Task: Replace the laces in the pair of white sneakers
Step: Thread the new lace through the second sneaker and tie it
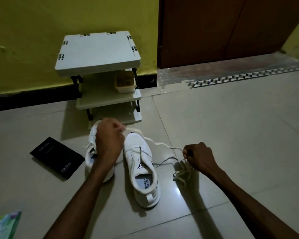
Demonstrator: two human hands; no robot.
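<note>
1. White sneakers stand side by side on the tiled floor [231,118], toes toward the far wall. The left sneaker [90,159] is partly hidden behind a hand, and the right sneaker [141,169] is in full view.
2. The left hand [109,138] is curled into a fist above the left sneaker and pinches one end of a cream lace [155,143].
3. That lace runs rightward past the right sneaker's toe to the right hand [199,157], whose fingers are curled round it. A loose tangle hangs below the hand, touching the floor.
4. A thin grey lace [164,162] crosses the right sneaker's eyelets (how many, I cannot tell), with one end trailing right.
5. A black box [57,157] lies left of the sneakers.
6. A white shelf rack [100,54] stands against the far yellow wall.
</note>
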